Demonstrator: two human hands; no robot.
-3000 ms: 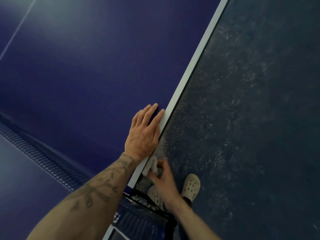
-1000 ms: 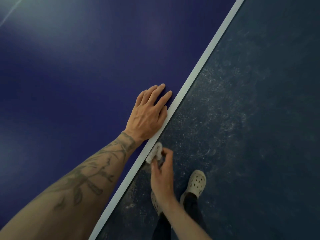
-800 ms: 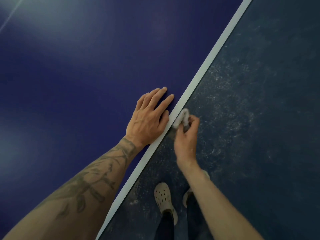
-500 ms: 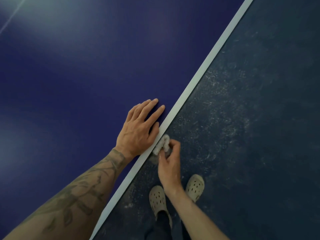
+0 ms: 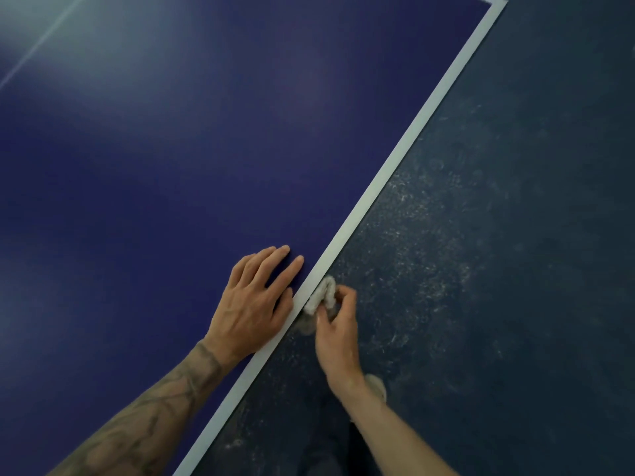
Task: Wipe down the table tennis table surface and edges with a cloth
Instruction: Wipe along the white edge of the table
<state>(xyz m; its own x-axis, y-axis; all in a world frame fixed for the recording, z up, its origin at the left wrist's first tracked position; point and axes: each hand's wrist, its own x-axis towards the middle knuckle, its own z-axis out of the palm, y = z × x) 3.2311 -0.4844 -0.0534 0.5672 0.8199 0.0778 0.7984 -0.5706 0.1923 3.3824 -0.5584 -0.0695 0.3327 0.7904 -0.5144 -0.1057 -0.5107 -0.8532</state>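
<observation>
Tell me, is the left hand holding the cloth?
No, the left hand lies flat on the table top, while the right hand grips the cloth at its white edge.

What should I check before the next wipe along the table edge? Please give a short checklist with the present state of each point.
1. Grip: the right hand holds the cloth: ok.
2. Contact: the cloth touches the table edge: ok.
3. Support: the left hand lies flat on the table: ok.
4. Path: the edge ahead, up to the corner, is free of things: ok.
5. Dirt: the cloth is clean enough: cannot tell.
</observation>
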